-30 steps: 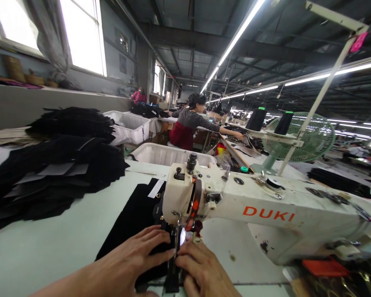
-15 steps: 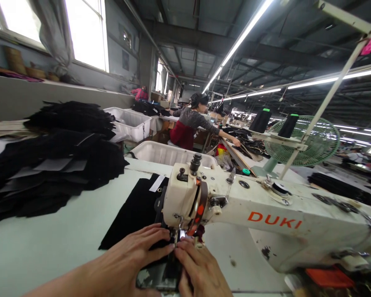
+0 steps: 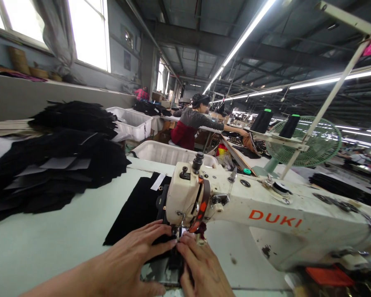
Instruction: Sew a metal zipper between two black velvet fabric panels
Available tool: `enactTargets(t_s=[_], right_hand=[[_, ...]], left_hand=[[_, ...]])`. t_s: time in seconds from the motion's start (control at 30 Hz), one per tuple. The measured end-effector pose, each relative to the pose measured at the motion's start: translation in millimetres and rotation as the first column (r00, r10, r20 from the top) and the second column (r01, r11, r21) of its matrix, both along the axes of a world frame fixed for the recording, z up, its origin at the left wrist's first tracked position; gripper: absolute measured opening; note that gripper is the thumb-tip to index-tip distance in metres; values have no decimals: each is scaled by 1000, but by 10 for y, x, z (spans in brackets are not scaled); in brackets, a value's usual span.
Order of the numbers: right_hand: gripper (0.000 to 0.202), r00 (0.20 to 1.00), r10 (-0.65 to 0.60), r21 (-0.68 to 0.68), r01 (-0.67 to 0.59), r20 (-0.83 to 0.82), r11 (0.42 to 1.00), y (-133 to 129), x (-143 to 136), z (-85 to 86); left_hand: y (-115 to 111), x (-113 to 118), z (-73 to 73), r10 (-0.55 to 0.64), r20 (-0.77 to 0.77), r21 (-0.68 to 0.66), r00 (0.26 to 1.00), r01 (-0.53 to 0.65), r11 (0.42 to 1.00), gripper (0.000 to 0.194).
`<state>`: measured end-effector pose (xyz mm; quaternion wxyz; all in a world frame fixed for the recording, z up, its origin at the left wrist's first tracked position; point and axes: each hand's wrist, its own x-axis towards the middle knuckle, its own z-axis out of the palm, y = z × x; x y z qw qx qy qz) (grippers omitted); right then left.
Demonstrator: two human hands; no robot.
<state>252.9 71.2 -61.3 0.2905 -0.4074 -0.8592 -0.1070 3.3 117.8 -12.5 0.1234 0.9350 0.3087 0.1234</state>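
Hands at the needle of a sewing machine (image 3: 235, 206), seen from the head camera. Left hand (image 3: 136, 258) lies flat, palm down, on a piece of black cloth (image 3: 136, 210), fingers spread and extended toward the needle area; it presses the cloth rather than grasping it. Right hand (image 3: 200, 270) rests just beside it, fingers stretched forward and only slightly curled, fingertips touching the cloth at the foot of the machine head; whether anything is pinched beneath them cannot be told. Fingertips of both hands nearly meet directly below the machine head.

Black cloth lies on the pale green table (image 3: 49, 247), running from under the hands back past the left side of the machine head, with a small white label (image 3: 157, 181) near its far edge. Machine body is cream-coloured, carries the orange lettering "DUKI", and extends to the right.

Stack of black cut pieces (image 3: 58, 165) sits on the table to the left, well apart from the hands. White plastic bin (image 3: 167, 154) stands behind the table; a second bin (image 3: 132, 123) lies farther back. Two dark thread cones (image 3: 275, 121) stand on a rack at right, in front of a green fan (image 3: 309, 140). Another person (image 3: 191, 126), seated at a farther table, reaches an arm to the right.
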Motion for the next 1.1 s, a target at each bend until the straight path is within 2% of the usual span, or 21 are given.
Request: enactTargets(t_s=[0.27, 0.4, 0.47, 0.57, 0.67, 0.77, 0.87, 1.0, 1.1], right_hand=[[53, 998, -69, 7, 69, 8, 998, -42, -8, -29], [53, 998, -62, -3, 62, -4, 998, -63, -43, 49], [51, 998, -62, 0, 62, -23, 998, -75, -64, 100], [49, 997, -60, -8, 60, -56, 998, -91, -80, 146], [52, 998, -52, -53, 50, -41, 997, -93, -55, 125], [56, 999, -42, -69, 40, -15, 997, -78, -15, 62], [57, 998, -49, -55, 48, -26, 997, -64, -13, 22], [52, 996, -71, -42, 69, -56, 997, -66, -71, 53], [50, 994, -73, -57, 69, -81, 996, -59, -82, 120]], left_hand=[[51, 74, 85, -53, -16, 9, 998, 53, 999, 72], [55, 53, 97, -89, 62, -28, 994, 91, 995, 71], [77, 21, 88, -97, 115, -62, 989, 104, 993, 62], [182, -37, 35, -30, 191, -66, 981, 43, 997, 35], [350, -90, -59, 92, 226, -31, 970, -87, 996, 38], [486, -131, -152, 134, 201, 8, 970, -138, 990, 40], [536, -142, -202, 83, 154, 49, 985, -91, 995, 44], [526, -102, -193, 25, 66, 94, 997, -31, 995, 45], [486, -71, -161, 49, 14, 133, 999, -50, 990, 44]])
